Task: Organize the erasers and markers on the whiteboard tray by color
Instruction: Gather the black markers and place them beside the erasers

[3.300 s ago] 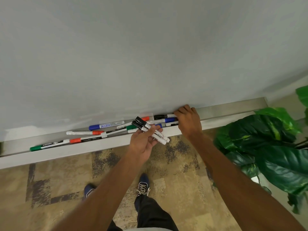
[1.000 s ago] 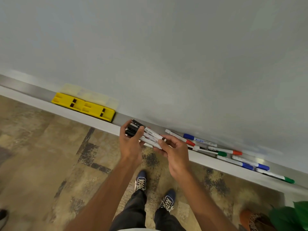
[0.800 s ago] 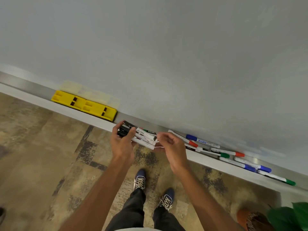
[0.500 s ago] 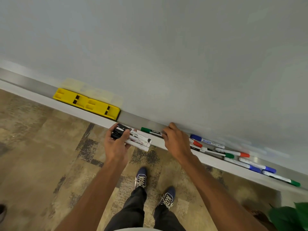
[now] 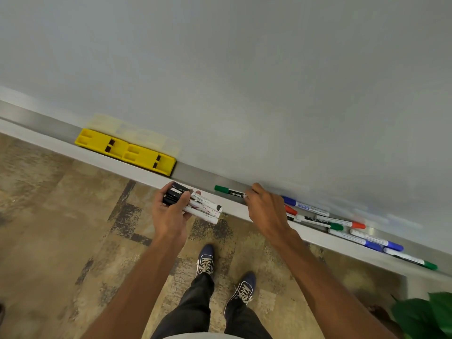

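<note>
Left hand (image 5: 171,214) clasping black markers (image 5: 195,204), right hand (image 5: 265,209) touching green marker (image 5: 228,191)

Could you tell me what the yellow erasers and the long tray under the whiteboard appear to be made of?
Two yellow block erasers: probably moulded plastic, judging by uniform colour, crisp recesses and slight sheen. Long grey whiteboard tray: likely brushed metal, perhaps aluminium, given its dull silvery reflection.

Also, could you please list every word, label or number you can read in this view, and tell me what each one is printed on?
"camlin": on the dark barrel of the green-capped marker in the tray, by the right hand.
Blue lettering on the blue-capped marker: too blurred to read.
Barcode and small print on the black markers gripped in the left hand: too small to read.
Print on the other marker barrels: too small to read.
Yellow erasers: no text visible.
</note>
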